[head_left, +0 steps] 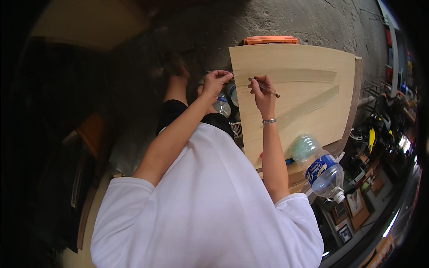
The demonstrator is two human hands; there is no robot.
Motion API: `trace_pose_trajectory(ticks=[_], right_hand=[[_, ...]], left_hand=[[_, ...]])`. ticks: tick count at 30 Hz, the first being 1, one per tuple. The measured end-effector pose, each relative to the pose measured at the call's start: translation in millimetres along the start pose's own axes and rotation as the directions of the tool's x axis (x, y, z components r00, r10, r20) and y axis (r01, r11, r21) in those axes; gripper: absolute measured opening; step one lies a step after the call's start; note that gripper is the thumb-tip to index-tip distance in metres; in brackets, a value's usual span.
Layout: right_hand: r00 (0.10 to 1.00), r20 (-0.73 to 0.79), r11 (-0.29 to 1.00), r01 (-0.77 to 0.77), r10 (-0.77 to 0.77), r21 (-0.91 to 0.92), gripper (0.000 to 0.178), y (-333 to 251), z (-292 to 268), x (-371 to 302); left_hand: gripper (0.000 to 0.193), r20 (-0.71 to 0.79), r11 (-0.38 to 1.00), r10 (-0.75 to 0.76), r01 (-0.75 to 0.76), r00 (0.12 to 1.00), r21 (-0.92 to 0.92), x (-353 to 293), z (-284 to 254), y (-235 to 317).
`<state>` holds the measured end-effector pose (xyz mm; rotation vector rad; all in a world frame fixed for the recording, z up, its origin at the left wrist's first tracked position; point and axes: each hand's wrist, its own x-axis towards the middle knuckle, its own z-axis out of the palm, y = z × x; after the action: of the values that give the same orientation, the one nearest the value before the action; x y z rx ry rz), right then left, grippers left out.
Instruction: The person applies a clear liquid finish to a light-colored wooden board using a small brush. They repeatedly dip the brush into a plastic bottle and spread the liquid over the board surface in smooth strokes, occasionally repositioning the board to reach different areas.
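My right hand [262,88] is closed around a thin, dark pen-like tool [271,93], over the left part of a pale wooden board [290,57]. One tool end points left past my fingertips; its exact kind is unclear. Just off the board's left edge, my left hand [216,83] has thumb and fingers pinched together. Whatever is between them, if anything, is too small to make out. Two greyish-beige bands, one nearly level [308,75] and one slanting [308,105], lie across the board's surface.
A large clear plastic bottle [322,173] with a blue label lies near the board's lower right corner. Beyond the far edge sits an orange case [270,40]. More clear bottles [222,106] stand beside my legs. Cluttered shelves and tools line the right side.
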<state>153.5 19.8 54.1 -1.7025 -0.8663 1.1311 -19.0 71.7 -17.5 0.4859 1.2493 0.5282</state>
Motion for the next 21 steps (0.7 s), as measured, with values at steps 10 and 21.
trace_pose_trajectory(ticks=[10,21], right_hand=[[0.974,0.216,0.916,0.151,-0.073,-0.371,0.009,4,20,35],[0.911,0.381,0.793,0.348,-0.159,-0.5,0.01,-8,35,45]], left_hand=[[0.021,-0.01,0.986,0.034,-0.035,0.999,-0.166,-4,2,-7],[0.016,-0.058,0.963,0.098,-0.11,0.993,-0.248,0,6,-17]])
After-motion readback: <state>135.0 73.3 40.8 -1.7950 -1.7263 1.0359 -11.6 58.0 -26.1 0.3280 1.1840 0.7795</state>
